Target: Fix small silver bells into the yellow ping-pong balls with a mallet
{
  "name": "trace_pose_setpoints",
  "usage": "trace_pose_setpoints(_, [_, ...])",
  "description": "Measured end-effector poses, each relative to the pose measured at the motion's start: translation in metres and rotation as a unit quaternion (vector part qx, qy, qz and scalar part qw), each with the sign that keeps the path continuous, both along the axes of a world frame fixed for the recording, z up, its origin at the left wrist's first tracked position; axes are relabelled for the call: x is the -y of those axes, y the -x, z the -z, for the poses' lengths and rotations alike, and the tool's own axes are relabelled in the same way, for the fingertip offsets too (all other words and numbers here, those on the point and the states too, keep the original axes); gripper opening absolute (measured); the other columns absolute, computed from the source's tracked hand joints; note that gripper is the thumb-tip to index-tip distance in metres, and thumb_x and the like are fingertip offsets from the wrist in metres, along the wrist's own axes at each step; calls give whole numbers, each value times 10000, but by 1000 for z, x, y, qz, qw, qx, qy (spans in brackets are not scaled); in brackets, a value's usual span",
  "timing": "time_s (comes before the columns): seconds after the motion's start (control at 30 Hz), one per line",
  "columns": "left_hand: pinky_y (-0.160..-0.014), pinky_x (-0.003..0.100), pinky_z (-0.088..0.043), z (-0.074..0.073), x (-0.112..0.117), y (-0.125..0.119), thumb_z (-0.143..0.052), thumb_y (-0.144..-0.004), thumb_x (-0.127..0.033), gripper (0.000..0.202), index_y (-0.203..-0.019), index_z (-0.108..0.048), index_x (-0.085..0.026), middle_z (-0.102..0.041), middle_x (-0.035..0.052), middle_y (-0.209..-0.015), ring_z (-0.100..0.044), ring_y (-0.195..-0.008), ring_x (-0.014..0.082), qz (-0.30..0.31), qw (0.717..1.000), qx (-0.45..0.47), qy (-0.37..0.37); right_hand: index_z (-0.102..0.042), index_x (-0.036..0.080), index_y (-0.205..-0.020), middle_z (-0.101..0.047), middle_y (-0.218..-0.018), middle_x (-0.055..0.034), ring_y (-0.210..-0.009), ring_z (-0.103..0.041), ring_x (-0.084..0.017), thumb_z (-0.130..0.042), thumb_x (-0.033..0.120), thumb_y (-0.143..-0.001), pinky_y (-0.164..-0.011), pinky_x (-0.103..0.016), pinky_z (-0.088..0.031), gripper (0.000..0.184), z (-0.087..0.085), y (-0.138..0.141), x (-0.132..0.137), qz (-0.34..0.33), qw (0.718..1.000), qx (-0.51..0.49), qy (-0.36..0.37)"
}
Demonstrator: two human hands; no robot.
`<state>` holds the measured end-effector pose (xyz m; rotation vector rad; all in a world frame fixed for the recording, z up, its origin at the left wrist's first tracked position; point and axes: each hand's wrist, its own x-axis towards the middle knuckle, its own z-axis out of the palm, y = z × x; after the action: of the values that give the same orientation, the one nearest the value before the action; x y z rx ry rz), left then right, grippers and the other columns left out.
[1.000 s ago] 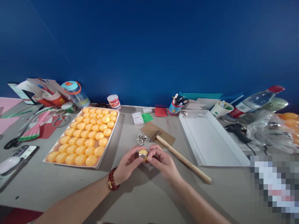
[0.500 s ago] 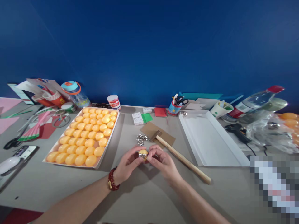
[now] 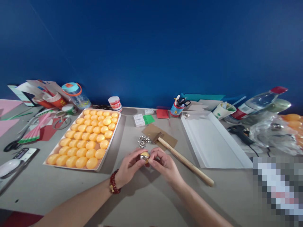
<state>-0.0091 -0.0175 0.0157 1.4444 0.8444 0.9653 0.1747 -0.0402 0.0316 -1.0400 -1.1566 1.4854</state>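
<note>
Between my two hands is a yellow-orange ball [image 3: 145,154] with a band of shiny silver pieces around it. My left hand [image 3: 130,164] grips it from the left, thumb and fingers closed on its side. From the right, the pinched fingertips of my right hand [image 3: 163,161] press at the ball's edge; anything small between them is hidden. Just beyond lies a small heap of silver pieces [image 3: 143,141]. A hammer [image 3: 187,161] with a wooden handle rests to the right, its head on a brown cardboard piece [image 3: 170,139].
A tray of orange balls [image 3: 100,167] stands at left, a white tray [image 3: 217,142] at right. Small white boxes [image 3: 139,120], a pen cup [image 3: 176,110] and a white-red tub [image 3: 115,104] line the back. A glue gun [image 3: 241,134] and a bottle [image 3: 258,102] are far right.
Almost nothing differs. Both hands stay at the ball, with only a slight shift of the fingers.
</note>
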Motion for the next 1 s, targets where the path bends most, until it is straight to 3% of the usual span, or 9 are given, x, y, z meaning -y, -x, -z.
trace_pose_setpoints(0.13, [-789, 325, -569, 1, 1, 0, -601, -893, -391, 364, -1180, -673, -180, -635, 119, -1147, -652, -932, 224, 1, 1000, 2, 19, -625, 183, -767, -498, -928, -35, -777, -552, -159, -691, 466, -830, -699, -270, -464, 298, 3, -1, 0, -1, 1000, 9, -7])
trace_pose_setpoints(0.57, [-863, 338, -562, -1, 2, 1, -599, -898, -364, 353, -1189, -671, -177, -644, 127, -1193, -618, -1102, 269, -2, 1000, -19, 15, -610, 182, -773, -508, -946, -36, -768, -557, -148, -682, 451, -845, -702, -261, -483, 288, 5, 1, 0, 8, 999, 23, -23])
trace_pose_setpoints(1.0, [-915, 343, -542, -1, 1, 3, -593, -902, -352, 349, -1195, -672, -179, -658, 126, -1196, -609, -1126, 266, -5, 999, -48, -14, -602, 180, -767, -494, -926, -25, -747, -563, -137, -679, 432, -853, -685, -254, -462, 277, 4, 3, 1, 14, 999, 25, -34])
